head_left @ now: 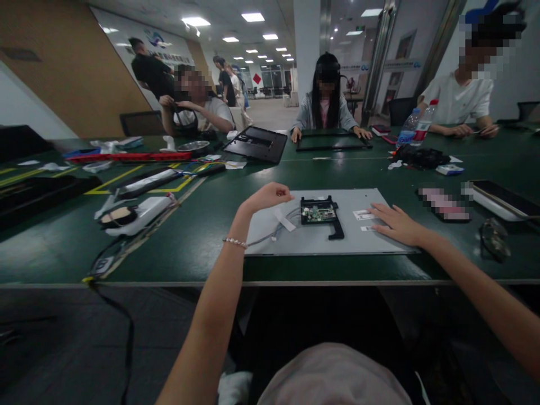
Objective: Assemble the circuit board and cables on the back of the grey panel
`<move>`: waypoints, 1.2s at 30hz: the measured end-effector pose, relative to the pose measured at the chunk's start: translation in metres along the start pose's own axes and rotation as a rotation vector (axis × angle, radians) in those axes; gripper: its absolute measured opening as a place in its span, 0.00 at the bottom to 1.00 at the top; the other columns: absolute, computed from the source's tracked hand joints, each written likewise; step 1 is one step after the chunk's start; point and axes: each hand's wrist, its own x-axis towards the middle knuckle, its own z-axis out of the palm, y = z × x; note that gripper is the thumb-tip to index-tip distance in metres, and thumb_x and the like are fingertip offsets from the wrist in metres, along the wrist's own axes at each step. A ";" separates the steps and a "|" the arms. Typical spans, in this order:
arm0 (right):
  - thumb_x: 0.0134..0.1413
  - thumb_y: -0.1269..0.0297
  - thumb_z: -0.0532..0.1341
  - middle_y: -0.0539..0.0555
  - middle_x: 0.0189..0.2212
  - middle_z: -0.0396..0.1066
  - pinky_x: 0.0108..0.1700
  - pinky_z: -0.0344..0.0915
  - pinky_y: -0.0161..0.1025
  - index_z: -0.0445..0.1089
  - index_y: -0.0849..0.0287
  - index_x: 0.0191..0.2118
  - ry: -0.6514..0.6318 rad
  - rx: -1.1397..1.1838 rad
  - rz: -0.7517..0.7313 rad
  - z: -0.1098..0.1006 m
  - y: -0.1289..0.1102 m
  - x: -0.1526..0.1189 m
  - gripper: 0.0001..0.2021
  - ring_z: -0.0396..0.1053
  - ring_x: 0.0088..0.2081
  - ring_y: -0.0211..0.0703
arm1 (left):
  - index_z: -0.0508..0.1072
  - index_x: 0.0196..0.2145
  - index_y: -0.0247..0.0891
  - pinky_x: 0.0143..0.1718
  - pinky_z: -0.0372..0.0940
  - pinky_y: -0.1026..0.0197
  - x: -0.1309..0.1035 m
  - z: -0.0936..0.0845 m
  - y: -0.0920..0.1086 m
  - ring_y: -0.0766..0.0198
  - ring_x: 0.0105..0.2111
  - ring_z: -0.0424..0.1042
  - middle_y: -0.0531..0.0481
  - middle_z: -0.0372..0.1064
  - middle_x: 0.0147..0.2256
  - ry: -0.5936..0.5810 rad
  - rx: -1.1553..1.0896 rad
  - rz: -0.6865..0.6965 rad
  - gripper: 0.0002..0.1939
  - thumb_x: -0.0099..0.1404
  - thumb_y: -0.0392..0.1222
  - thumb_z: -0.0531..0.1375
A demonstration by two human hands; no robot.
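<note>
A flat grey panel [358, 247] lies on the green table before me. On its middle sits a green circuit board [318, 214] in a black plastic bracket [336, 230], with thin grey cables [270, 235] running off to the left. My left hand [266, 197] is over the panel's far left part, fingers curled together; whatever they may pinch is too small to see. Spread flat on the right side of the panel is my right hand [396, 224], its fingertips by white labels [361, 215]. It holds nothing.
Left of the panel are a white and black device [145, 214] and a cable [129, 320] over the table edge. A phone [444, 203] and a clear round object [493, 239] lie right. Opposite, a person rests both hands by a black frame [333, 140]; bottles [424, 125] stand nearby.
</note>
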 end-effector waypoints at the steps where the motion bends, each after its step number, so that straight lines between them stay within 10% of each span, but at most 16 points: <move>1: 0.67 0.43 0.42 0.60 0.72 0.46 0.70 0.40 0.60 0.51 0.54 0.71 0.003 -0.003 -0.005 0.000 -0.003 0.002 0.33 0.44 0.71 0.55 | 0.68 0.23 0.36 0.27 0.52 0.64 0.001 -0.001 0.000 0.69 0.24 0.57 0.55 0.59 0.21 0.108 -0.013 -0.011 0.18 0.62 0.53 0.58; 8: 0.67 0.43 0.41 0.62 0.71 0.46 0.69 0.40 0.64 0.49 0.54 0.71 -0.005 -0.027 -0.002 0.000 -0.021 0.014 0.34 0.46 0.70 0.59 | 0.67 0.23 0.37 0.26 0.50 0.64 0.010 -0.001 -0.012 0.67 0.24 0.57 0.54 0.57 0.19 0.607 0.093 -0.150 0.18 0.67 0.49 0.54; 17: 0.67 0.42 0.40 0.62 0.72 0.46 0.68 0.41 0.66 0.49 0.53 0.71 -0.024 -0.025 0.013 0.003 -0.049 0.034 0.34 0.45 0.70 0.61 | 0.75 0.31 0.37 0.31 0.56 0.60 0.008 0.023 0.003 0.56 0.32 0.71 0.41 0.74 0.31 0.438 0.629 -0.282 0.16 0.70 0.47 0.52; 36: 0.67 0.41 0.39 0.69 0.71 0.43 0.67 0.41 0.65 0.48 0.64 0.71 -0.044 0.042 -0.007 0.007 -0.127 0.110 0.38 0.41 0.71 0.65 | 0.77 0.38 0.33 0.44 0.63 0.56 0.013 0.049 0.016 0.52 0.43 0.72 0.36 0.74 0.39 0.276 0.719 -0.190 0.16 0.71 0.40 0.50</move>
